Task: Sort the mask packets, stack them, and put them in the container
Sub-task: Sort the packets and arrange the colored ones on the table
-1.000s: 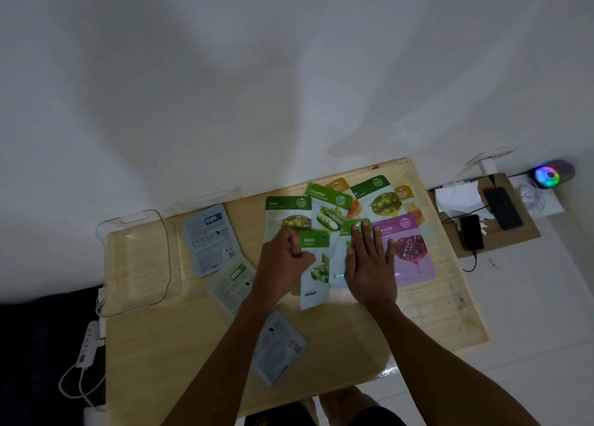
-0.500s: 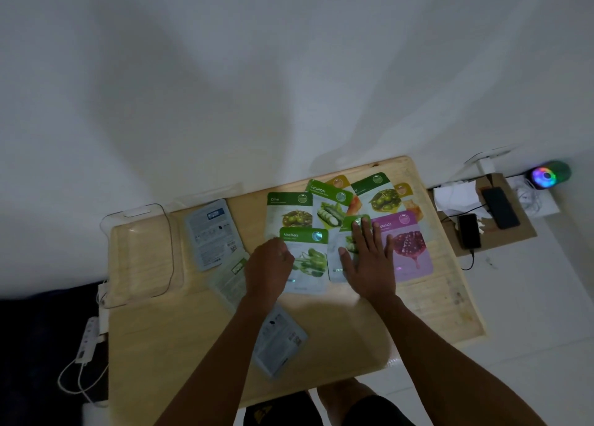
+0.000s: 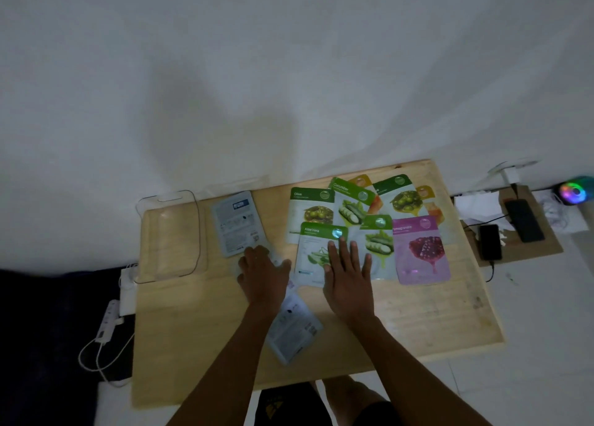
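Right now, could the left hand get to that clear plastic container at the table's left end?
Probably yes: the left hand lies just right of the clear plastic container, with only bare wooden table between them.

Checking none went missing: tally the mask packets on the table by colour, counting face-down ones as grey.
Green-topped packets: 5
Orange-topped packets: 2
Purple packet: 1
Grey face-down packets: 3, one mostly under the left hand
Total: 11
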